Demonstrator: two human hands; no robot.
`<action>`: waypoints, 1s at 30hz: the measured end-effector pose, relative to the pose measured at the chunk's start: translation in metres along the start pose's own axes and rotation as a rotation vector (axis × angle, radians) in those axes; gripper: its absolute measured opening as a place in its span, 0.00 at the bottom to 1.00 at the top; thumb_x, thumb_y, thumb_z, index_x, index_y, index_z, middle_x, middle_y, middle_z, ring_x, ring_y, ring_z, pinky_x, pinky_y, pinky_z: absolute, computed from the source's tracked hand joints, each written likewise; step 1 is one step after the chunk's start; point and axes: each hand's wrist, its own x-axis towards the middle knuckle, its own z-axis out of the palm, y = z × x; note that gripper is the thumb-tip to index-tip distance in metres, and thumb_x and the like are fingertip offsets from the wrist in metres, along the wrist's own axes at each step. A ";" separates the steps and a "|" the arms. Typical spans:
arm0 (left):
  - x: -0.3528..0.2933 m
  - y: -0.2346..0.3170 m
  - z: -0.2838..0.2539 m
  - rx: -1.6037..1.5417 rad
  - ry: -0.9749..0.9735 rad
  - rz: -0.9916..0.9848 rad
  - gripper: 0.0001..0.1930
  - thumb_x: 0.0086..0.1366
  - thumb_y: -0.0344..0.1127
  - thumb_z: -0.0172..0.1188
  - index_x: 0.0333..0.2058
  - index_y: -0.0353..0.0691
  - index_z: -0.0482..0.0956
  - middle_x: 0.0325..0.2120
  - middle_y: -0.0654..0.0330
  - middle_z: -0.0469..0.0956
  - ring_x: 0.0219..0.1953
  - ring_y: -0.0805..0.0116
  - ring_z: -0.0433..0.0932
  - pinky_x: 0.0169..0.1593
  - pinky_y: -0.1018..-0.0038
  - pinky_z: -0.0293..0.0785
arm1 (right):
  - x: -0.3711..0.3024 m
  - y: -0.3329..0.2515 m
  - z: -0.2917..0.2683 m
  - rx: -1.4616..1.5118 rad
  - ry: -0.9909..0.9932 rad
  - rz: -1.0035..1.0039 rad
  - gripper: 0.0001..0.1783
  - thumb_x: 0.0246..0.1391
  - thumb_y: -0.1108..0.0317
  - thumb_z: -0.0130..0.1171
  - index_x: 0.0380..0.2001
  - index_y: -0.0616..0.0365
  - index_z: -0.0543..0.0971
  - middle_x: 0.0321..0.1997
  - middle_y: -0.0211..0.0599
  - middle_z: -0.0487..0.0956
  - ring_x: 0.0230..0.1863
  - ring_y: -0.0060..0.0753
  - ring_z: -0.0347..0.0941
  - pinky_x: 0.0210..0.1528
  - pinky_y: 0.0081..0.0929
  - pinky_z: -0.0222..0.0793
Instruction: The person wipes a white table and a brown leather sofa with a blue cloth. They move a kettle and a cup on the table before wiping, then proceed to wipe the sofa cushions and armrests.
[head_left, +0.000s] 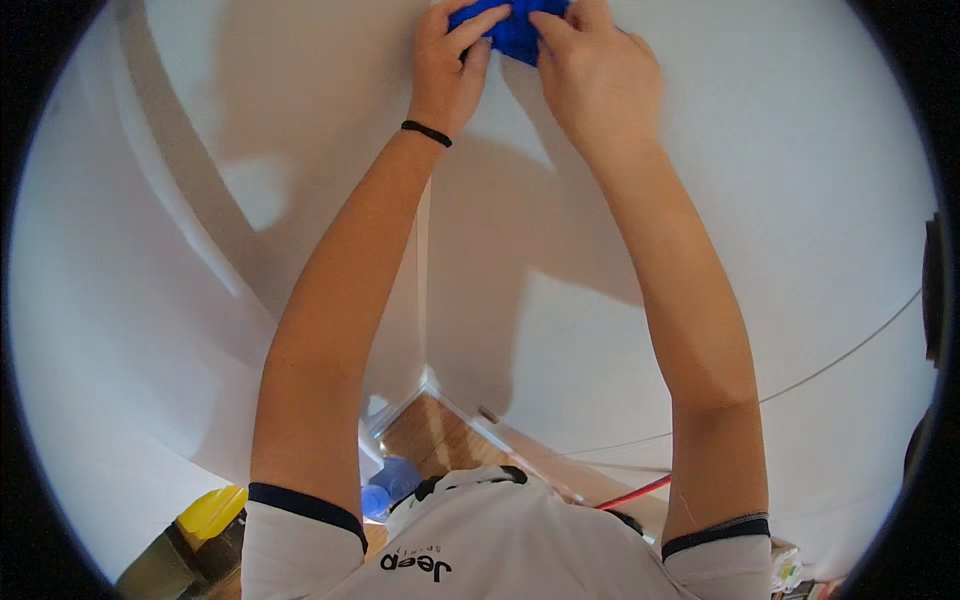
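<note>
Both my arms stretch to the top of the head view, toward a white wall corner. Between my hands is a bright blue crumpled piece (516,36), thin and cloth-like; I cannot tell whether it is fabric or plastic, and the frame's top edge cuts it off. My left hand (452,62), with a black band at the wrist, has its fingers bent over the left part of the piece. On the other side, my right hand (602,78) curls inward, its fingertips gripping the blue material. Part of each hand's fingers is out of view.
White walls (580,230) meet in a corner below my hands. Lower down are a wooden floor (435,430), a blue translucent bottle-like object (392,484) and a yellow object (212,512). A thin cable (845,355) runs along the right wall, near a red rod-like thing (637,491).
</note>
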 end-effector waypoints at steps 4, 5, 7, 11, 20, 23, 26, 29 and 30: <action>-0.044 0.005 0.009 0.005 0.011 -0.110 0.22 0.66 0.24 0.59 0.57 0.49 0.82 0.62 0.52 0.70 0.63 0.51 0.69 0.68 0.61 0.65 | -0.025 -0.004 0.032 0.009 -0.050 -0.092 0.07 0.53 0.67 0.60 0.35 0.54 0.82 0.38 0.37 0.76 0.33 0.37 0.80 0.39 0.38 0.72; -0.060 0.006 0.005 0.060 0.041 -0.013 0.24 0.63 0.19 0.59 0.56 0.45 0.81 0.60 0.49 0.71 0.61 0.49 0.70 0.65 0.59 0.66 | -0.034 -0.012 0.034 0.006 -0.103 -0.097 0.06 0.53 0.67 0.58 0.33 0.54 0.81 0.39 0.37 0.76 0.35 0.36 0.80 0.39 0.38 0.72; -0.101 0.022 0.003 0.107 0.014 -0.106 0.26 0.62 0.18 0.58 0.58 0.44 0.79 0.60 0.48 0.71 0.62 0.47 0.69 0.66 0.57 0.65 | -0.059 -0.023 0.047 0.044 -0.134 -0.100 0.06 0.53 0.67 0.59 0.33 0.54 0.82 0.39 0.37 0.76 0.36 0.35 0.81 0.40 0.37 0.72; -0.151 0.051 -0.008 0.206 -0.132 -0.348 0.27 0.64 0.20 0.58 0.63 0.43 0.75 0.63 0.46 0.68 0.64 0.47 0.68 0.69 0.57 0.61 | -0.085 -0.039 0.050 0.125 -0.351 -0.121 0.07 0.53 0.67 0.59 0.35 0.54 0.82 0.39 0.37 0.76 0.37 0.35 0.80 0.41 0.35 0.72; -0.123 0.108 0.000 0.042 -0.200 -0.267 0.27 0.59 0.16 0.58 0.59 0.41 0.79 0.60 0.47 0.71 0.62 0.47 0.69 0.67 0.58 0.63 | -0.115 0.002 -0.028 0.149 -0.292 0.125 0.15 0.58 0.67 0.59 0.47 0.50 0.84 0.38 0.32 0.76 0.38 0.37 0.79 0.42 0.39 0.70; -0.152 0.151 0.010 0.021 -0.207 -0.240 0.25 0.59 0.17 0.60 0.56 0.39 0.80 0.59 0.47 0.71 0.61 0.46 0.69 0.65 0.56 0.64 | -0.174 -0.007 -0.045 0.114 -0.378 0.151 0.16 0.58 0.67 0.59 0.49 0.48 0.84 0.39 0.30 0.76 0.38 0.35 0.78 0.40 0.39 0.70; -0.192 0.165 0.006 -0.019 -0.258 -0.276 0.24 0.56 0.16 0.61 0.52 0.37 0.82 0.58 0.49 0.71 0.59 0.46 0.69 0.64 0.56 0.66 | -0.219 -0.023 -0.046 0.182 -0.481 0.216 0.17 0.54 0.68 0.63 0.48 0.46 0.84 0.40 0.30 0.76 0.37 0.35 0.77 0.38 0.39 0.70; -0.196 0.175 0.000 -0.098 -0.334 -0.369 0.23 0.58 0.17 0.61 0.53 0.38 0.83 0.58 0.50 0.72 0.59 0.48 0.70 0.63 0.56 0.66 | -0.212 -0.011 -0.059 0.327 -0.535 0.268 0.19 0.50 0.68 0.67 0.48 0.45 0.85 0.40 0.30 0.76 0.38 0.35 0.77 0.36 0.37 0.70; -0.185 0.178 0.004 -0.104 -0.303 -0.340 0.23 0.58 0.18 0.61 0.53 0.38 0.82 0.58 0.50 0.72 0.59 0.48 0.70 0.63 0.56 0.66 | -0.203 -0.005 -0.068 0.294 -0.459 0.287 0.20 0.50 0.69 0.67 0.48 0.45 0.85 0.40 0.30 0.76 0.37 0.35 0.76 0.36 0.36 0.70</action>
